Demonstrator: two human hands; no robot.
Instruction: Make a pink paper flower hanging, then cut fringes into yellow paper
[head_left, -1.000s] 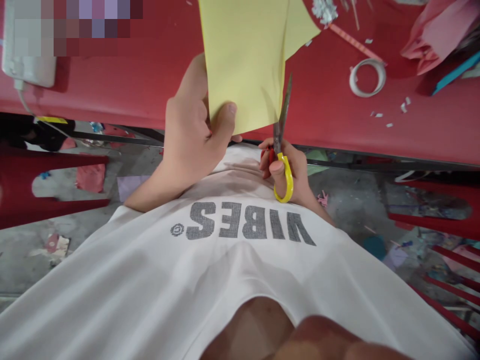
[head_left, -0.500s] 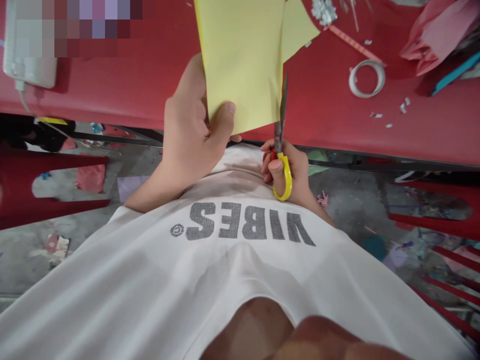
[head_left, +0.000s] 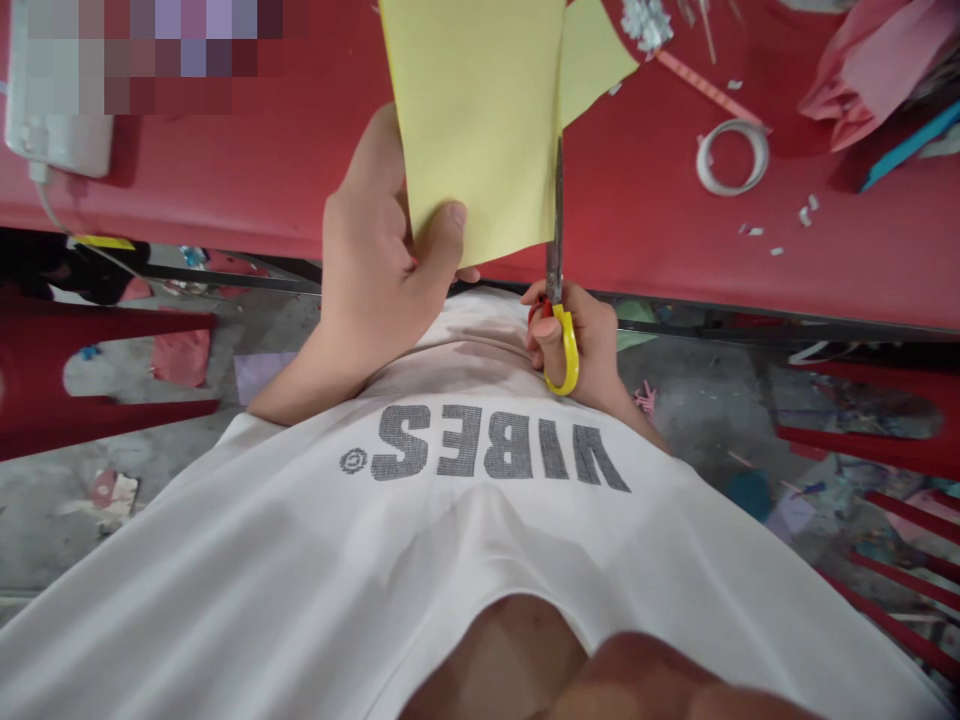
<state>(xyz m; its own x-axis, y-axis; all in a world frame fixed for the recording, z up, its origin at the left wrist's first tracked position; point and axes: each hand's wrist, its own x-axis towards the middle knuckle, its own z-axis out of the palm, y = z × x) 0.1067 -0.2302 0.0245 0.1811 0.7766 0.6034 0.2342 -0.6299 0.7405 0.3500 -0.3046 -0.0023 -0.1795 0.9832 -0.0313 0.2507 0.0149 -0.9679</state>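
Right hand (head_left: 587, 325) fills scissor loops (head_left: 572, 360) (thumb (head_left: 551, 340); fingers, apparently).

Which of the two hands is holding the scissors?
The right hand, gripping the red and yellow handles of the scissors. The left hand differs: it holds the yellow paper, thumb on top near the lower edge.

Soft, even light, sharpest around the left hand's fingers (head_left: 379, 150).
The yellow paper (head_left: 480, 110) beside them looks bright; the red table (head_left: 637, 200) beyond lightens toward its near edge, and a soft shadow lies beside the white device (head_left: 75, 145), well left of the fingers. Below them the floor (head_left: 675, 375) is dimmer and softer. Wide-angle distortion stretches the shirt (head_left: 300, 580) toward the lower edges; coarse pixel blocks (head_left: 180, 50) mask the upper left corner.
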